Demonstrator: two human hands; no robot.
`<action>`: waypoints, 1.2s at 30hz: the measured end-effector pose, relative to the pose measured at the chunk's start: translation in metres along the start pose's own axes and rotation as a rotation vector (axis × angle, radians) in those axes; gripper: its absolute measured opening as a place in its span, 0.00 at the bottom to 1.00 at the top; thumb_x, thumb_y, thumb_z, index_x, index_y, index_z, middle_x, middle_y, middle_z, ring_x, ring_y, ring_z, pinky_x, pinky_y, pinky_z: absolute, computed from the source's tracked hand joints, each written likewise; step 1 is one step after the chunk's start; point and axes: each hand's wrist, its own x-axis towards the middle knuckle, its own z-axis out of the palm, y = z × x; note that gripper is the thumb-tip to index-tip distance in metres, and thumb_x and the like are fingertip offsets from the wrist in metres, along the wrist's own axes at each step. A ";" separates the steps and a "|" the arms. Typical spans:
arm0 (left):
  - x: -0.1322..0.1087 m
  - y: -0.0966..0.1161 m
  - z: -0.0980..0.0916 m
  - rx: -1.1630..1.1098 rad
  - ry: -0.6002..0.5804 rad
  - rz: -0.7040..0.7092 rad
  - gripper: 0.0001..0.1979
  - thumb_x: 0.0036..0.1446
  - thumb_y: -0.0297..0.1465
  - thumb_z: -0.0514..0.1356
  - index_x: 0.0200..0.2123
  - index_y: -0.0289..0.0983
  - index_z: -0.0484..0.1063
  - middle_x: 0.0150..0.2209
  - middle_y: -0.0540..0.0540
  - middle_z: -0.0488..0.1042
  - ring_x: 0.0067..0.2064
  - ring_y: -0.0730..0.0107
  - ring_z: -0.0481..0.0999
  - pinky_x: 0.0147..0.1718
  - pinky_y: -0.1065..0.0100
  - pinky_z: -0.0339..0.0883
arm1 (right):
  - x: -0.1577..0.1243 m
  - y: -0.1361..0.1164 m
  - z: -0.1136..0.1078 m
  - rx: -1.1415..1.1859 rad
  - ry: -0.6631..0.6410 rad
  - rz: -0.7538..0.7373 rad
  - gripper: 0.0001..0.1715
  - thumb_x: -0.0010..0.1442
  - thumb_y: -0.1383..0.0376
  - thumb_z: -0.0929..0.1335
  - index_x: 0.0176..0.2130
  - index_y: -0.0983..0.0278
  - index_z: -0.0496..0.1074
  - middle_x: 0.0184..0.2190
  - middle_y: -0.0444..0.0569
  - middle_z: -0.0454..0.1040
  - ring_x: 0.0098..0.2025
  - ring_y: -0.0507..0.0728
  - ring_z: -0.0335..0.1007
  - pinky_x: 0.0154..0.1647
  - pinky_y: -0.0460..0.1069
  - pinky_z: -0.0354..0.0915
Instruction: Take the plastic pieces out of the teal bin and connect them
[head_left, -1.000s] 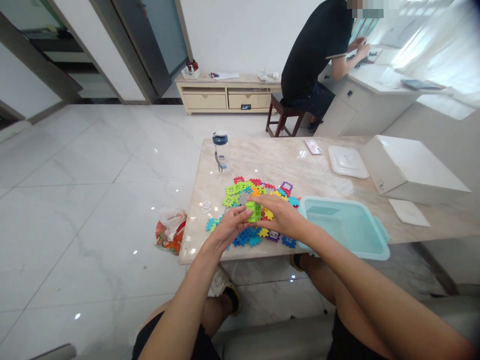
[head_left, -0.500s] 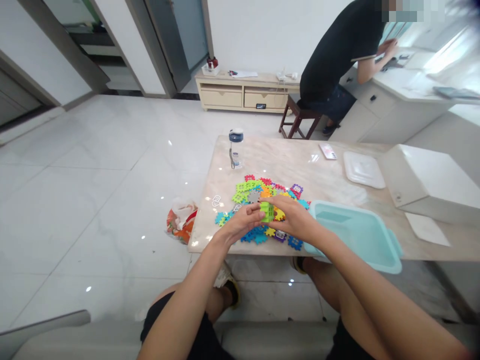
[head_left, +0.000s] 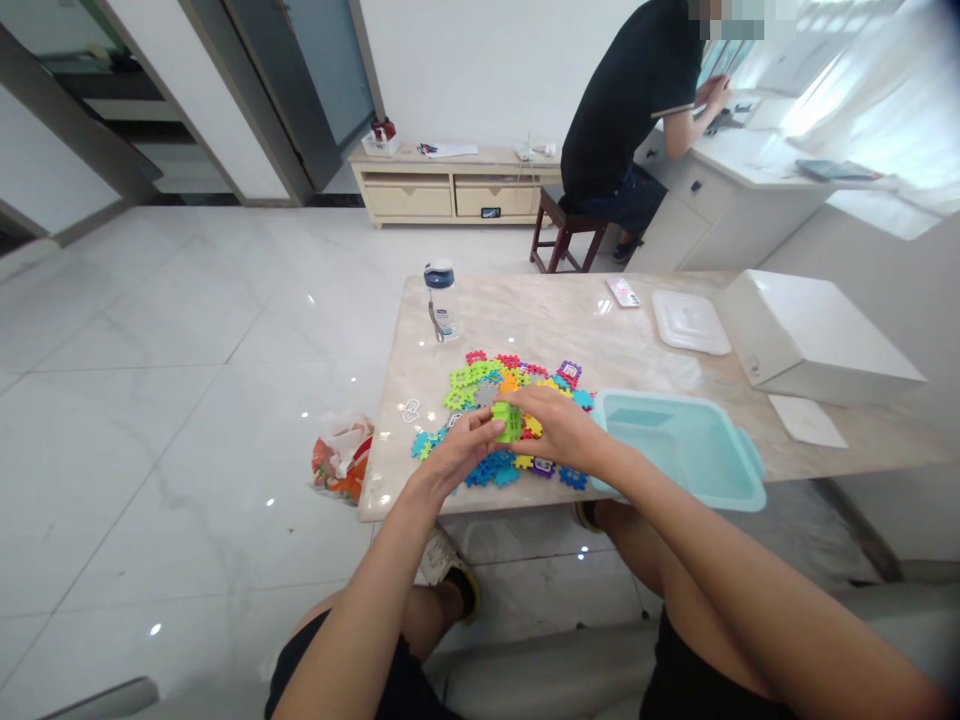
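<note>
A small green block (head_left: 508,422) made of toothed pieces is held between my two hands, above a pile of coloured toothed pieces (head_left: 471,376) on the marble-look table. My left hand (head_left: 466,446) grips its left side with the fingers closed. From the right, my right hand (head_left: 553,425) holds it with thumb and fingers curved around its top and bottom. The pile has green, blue, red, yellow, orange, grey and purple pieces, partly hidden by my hands.
A turquoise tub (head_left: 679,450) stands right of the pile. Behind are a bottle (head_left: 442,305), a phone-like item (head_left: 623,293), a white lid (head_left: 690,322) and a white box (head_left: 821,330). A person (head_left: 630,100) sits on a stool beyond the table.
The whole view has shifted, so the table, pile and hands appear farther left. Both hands still hold the green block in much the same way.
</note>
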 end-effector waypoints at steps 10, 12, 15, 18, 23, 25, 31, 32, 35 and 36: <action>0.005 -0.003 0.016 0.451 0.400 0.299 0.23 0.55 0.44 0.75 0.50 0.38 0.82 0.45 0.42 0.84 0.46 0.59 0.81 0.45 0.64 0.74 | 0.003 0.000 -0.003 -0.269 0.043 0.154 0.28 0.62 0.62 0.78 0.59 0.65 0.75 0.52 0.60 0.81 0.57 0.69 0.74 0.60 0.63 0.70; 0.005 -0.008 0.021 0.541 0.482 0.339 0.21 0.54 0.43 0.75 0.47 0.38 0.83 0.41 0.43 0.84 0.41 0.61 0.81 0.42 0.64 0.73 | 0.004 -0.007 0.003 -0.326 0.029 0.169 0.25 0.64 0.63 0.76 0.58 0.66 0.75 0.50 0.61 0.82 0.55 0.69 0.74 0.58 0.62 0.70; 0.004 -0.013 0.026 0.603 0.579 0.391 0.16 0.52 0.41 0.75 0.40 0.38 0.83 0.35 0.47 0.82 0.34 0.65 0.78 0.38 0.65 0.71 | 0.007 -0.016 0.012 -0.366 0.003 0.170 0.21 0.65 0.66 0.74 0.57 0.65 0.75 0.48 0.60 0.81 0.54 0.69 0.73 0.55 0.60 0.69; 0.004 -0.013 0.025 0.608 0.642 0.413 0.13 0.52 0.40 0.75 0.36 0.38 0.81 0.29 0.50 0.79 0.31 0.66 0.76 0.34 0.67 0.68 | 0.008 -0.021 0.019 -0.370 0.008 0.155 0.22 0.65 0.67 0.74 0.58 0.65 0.74 0.49 0.61 0.81 0.54 0.70 0.72 0.54 0.61 0.69; 0.003 -0.008 0.020 0.611 0.644 0.446 0.11 0.53 0.39 0.74 0.35 0.39 0.82 0.29 0.50 0.78 0.30 0.68 0.74 0.33 0.67 0.66 | 0.009 -0.019 0.025 -0.334 0.049 0.128 0.26 0.68 0.66 0.72 0.63 0.66 0.71 0.56 0.62 0.79 0.57 0.70 0.73 0.58 0.62 0.69; 0.001 -0.006 0.020 0.611 0.624 0.456 0.11 0.53 0.39 0.74 0.35 0.39 0.82 0.29 0.50 0.78 0.29 0.68 0.73 0.33 0.67 0.66 | 0.008 -0.020 0.025 -0.317 0.066 0.132 0.26 0.69 0.66 0.71 0.64 0.65 0.70 0.57 0.62 0.78 0.58 0.71 0.72 0.59 0.64 0.69; -0.005 -0.005 0.018 0.681 0.635 0.486 0.11 0.54 0.39 0.74 0.33 0.40 0.81 0.30 0.50 0.78 0.30 0.68 0.71 0.34 0.67 0.65 | 0.009 -0.026 0.024 -0.266 0.081 0.106 0.30 0.65 0.68 0.72 0.65 0.65 0.69 0.57 0.62 0.77 0.59 0.71 0.70 0.62 0.65 0.69; -0.005 -0.006 0.018 0.680 0.639 0.479 0.11 0.54 0.39 0.74 0.33 0.39 0.80 0.30 0.51 0.78 0.30 0.68 0.71 0.34 0.67 0.65 | 0.010 -0.027 0.025 -0.264 0.082 0.101 0.31 0.64 0.69 0.73 0.65 0.66 0.69 0.58 0.62 0.77 0.60 0.71 0.70 0.62 0.65 0.69; -0.005 -0.007 0.016 0.674 0.623 0.451 0.12 0.54 0.40 0.74 0.33 0.39 0.79 0.30 0.51 0.77 0.30 0.69 0.71 0.34 0.68 0.65 | 0.010 -0.027 0.025 -0.268 0.086 0.097 0.33 0.64 0.70 0.72 0.66 0.65 0.68 0.58 0.62 0.76 0.60 0.72 0.69 0.62 0.67 0.69; -0.005 -0.008 0.016 0.669 0.624 0.449 0.12 0.55 0.41 0.73 0.33 0.39 0.79 0.29 0.51 0.76 0.30 0.69 0.71 0.33 0.68 0.65 | 0.010 -0.026 0.025 -0.271 0.085 0.095 0.33 0.64 0.70 0.72 0.66 0.64 0.68 0.58 0.62 0.76 0.60 0.72 0.69 0.62 0.67 0.69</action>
